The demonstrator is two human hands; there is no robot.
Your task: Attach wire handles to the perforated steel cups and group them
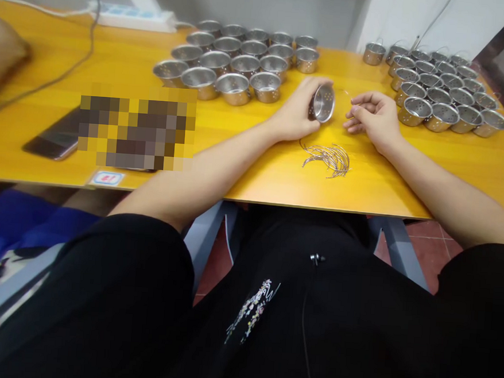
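My left hand (pixel 298 109) grips a small perforated steel cup (pixel 323 102), tipped on its side with the mouth facing right. A thin wire handle (pixel 349 95) runs from the cup's rim to my right hand (pixel 371 117), whose fingertips pinch its end. Both hands rest on the yellow table (pixel 253 172). Just below them lies a loose pile of curved wire handles (pixel 328 158).
Several steel cups without handles (pixel 237 61) stand grouped at the back centre. Several cups with wire handles (pixel 440 90) stand in rows at the back right. A phone (pixel 55 138) lies at the left, a power strip (pixel 132 16) and cable at the back left.
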